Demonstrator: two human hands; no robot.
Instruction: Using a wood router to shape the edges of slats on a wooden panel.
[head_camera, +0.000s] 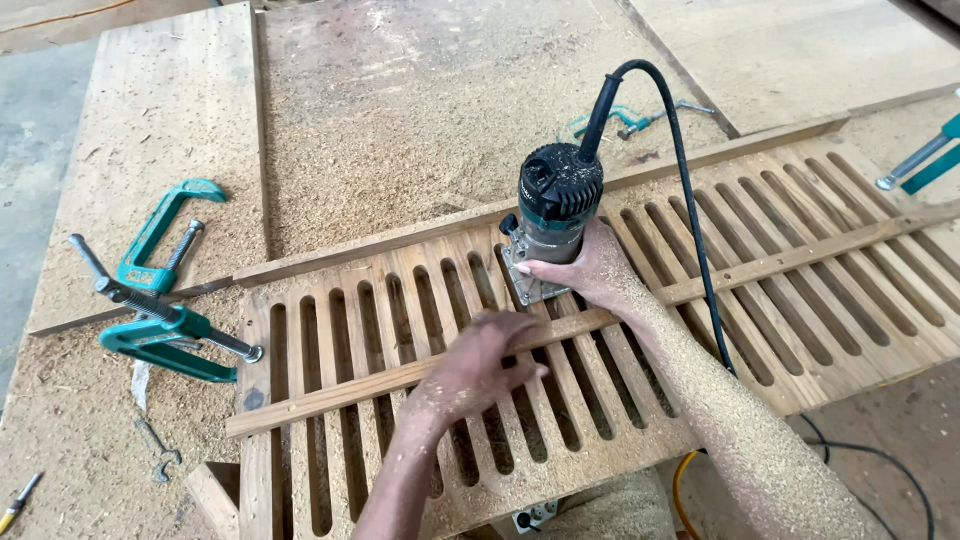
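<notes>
1. The right hand (590, 272) gripped the base of a trim router (553, 215), fingers wrapped close together around its lower body, the thumb pointing toward the left.
2. The trim router stood upright on a slotted wooden panel (800, 290) near the panel's far edge, its black cord (690, 200) arching over and trailing down off the near right side of the bench.
3. The left hand (480, 365) lay flat, palm down, on a thin wooden guide strip (330, 392) that ran the length of the panel, fingers extended and loosely together.
4. Both forearms were coated in sawdust.
5. Two green C-clamps (160, 290) sat at the left edge of the bench (160, 120), one pinning the panel's far-left corner.
6. Another green clamp (925, 160) showed at the right edge.
7. A small wrench (158, 452) lay in the sawdust near the front-left corner.
</notes>
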